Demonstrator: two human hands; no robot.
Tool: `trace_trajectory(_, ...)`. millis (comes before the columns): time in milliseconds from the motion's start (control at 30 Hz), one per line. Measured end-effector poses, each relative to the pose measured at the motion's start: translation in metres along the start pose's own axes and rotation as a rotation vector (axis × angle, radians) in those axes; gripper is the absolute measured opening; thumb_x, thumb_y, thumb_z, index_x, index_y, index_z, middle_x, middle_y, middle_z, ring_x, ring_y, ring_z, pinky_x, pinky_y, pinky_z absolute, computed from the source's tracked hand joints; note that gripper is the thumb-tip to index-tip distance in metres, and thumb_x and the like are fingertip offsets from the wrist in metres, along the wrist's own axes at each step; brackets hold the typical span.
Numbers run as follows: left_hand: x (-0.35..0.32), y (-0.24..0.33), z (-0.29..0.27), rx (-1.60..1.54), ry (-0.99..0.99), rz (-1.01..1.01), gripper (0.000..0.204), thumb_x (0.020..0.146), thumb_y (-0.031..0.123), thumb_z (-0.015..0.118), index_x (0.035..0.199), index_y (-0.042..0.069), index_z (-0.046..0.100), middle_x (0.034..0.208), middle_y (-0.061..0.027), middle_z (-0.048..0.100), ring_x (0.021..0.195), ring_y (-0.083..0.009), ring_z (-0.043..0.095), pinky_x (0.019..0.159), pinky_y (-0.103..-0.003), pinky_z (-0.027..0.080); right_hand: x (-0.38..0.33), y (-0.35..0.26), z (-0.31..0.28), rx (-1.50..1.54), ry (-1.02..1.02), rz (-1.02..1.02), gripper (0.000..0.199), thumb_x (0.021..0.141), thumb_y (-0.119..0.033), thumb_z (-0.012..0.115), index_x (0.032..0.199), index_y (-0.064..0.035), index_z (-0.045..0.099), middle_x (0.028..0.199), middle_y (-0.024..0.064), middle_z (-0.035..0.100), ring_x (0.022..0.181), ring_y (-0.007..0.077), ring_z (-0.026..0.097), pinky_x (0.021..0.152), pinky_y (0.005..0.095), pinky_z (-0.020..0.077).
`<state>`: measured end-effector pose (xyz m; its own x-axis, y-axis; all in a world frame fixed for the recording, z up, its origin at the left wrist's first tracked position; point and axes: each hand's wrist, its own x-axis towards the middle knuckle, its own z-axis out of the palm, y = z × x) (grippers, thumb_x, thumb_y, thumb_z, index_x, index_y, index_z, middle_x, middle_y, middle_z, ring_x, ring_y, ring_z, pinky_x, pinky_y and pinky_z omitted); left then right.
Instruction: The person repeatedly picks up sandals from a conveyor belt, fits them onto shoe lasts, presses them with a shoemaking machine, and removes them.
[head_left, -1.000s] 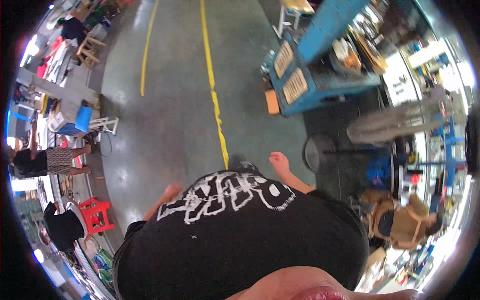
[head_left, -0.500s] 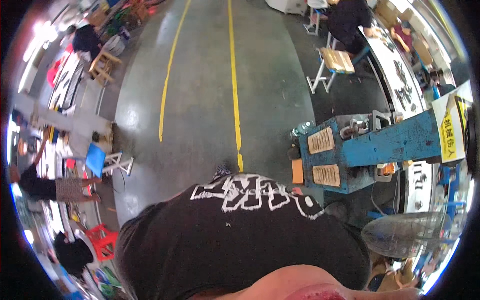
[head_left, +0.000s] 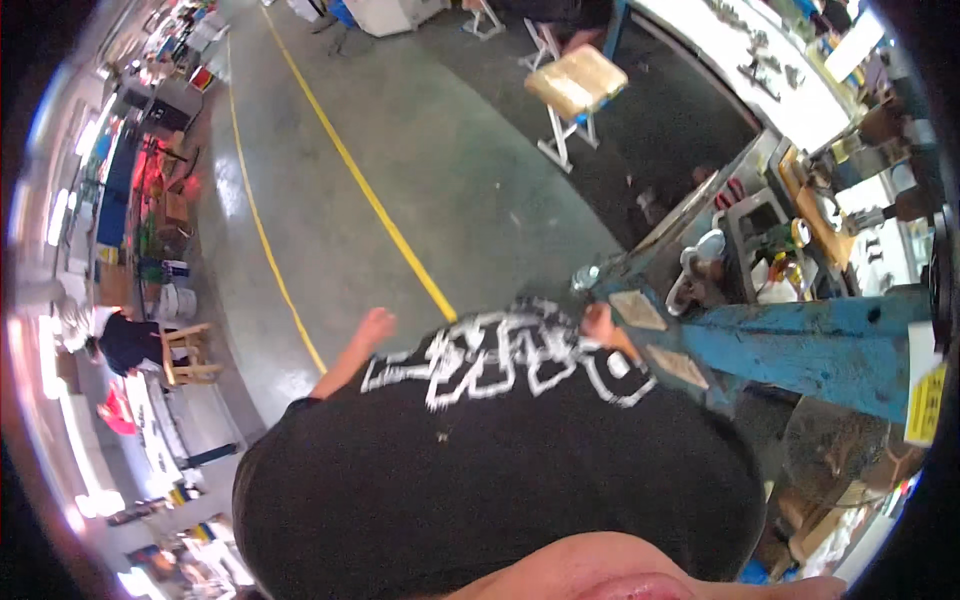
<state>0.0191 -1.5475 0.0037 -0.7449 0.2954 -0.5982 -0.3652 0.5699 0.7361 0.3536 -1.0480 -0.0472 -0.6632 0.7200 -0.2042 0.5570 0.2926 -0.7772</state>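
Machine (head_left: 800,345) stands near right hand (head_left: 597,323), stool (head_left: 578,82) beyond, left hand (head_left: 376,326) apart, both grips unclear.

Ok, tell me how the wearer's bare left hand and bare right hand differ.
The bare left hand shows against grey floor between two painted yellow lines; the bare right hand shows beside the blue metal machine. The left hand ends a plainly visible forearm, while the right hand's forearm is hard to make out. Both hands show past the edge of the black T-shirt.
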Motion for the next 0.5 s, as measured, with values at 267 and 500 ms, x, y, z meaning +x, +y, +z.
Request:
trace_trajectory(267, 0.179, 0.156, 0.082, 0.859, -0.34, 0.062, 0.037, 0.078, 0.025, 0.069, 0.108, 0.004, 0.062, 0.11, -0.0142, 0.064, 0.102, -0.0252, 0.061, 0.088, -0.038, 0.048, 0.191, -0.213, -0.126, 0.706, 0.13, -0.027, 0.032, 0.084, -0.004, 0.06, 0.115, -0.0028, 0.054, 0.106, 0.0085, 0.065, 0.099, 0.0168, 0.061, 0.087, 0.0304, 0.047)
trace_trajectory(500, 0.185, 0.796, 0.206, 0.048, -0.788, 1.327, 0.056, 0.085, 0.038, 0.06, 0.129, 0.005, 0.051, 0.113, -0.0032, 0.059, 0.105, -0.0163, 0.055, 0.093, -0.032, 0.043, 0.27, -0.48, -0.355, 0.358, 0.348, -0.851, 0.036, 0.088, -0.008, 0.054, 0.124, -0.0035, 0.051, 0.121, 0.0116, 0.059, 0.112, 0.0206, 0.056, 0.096, 0.0316, 0.0414)
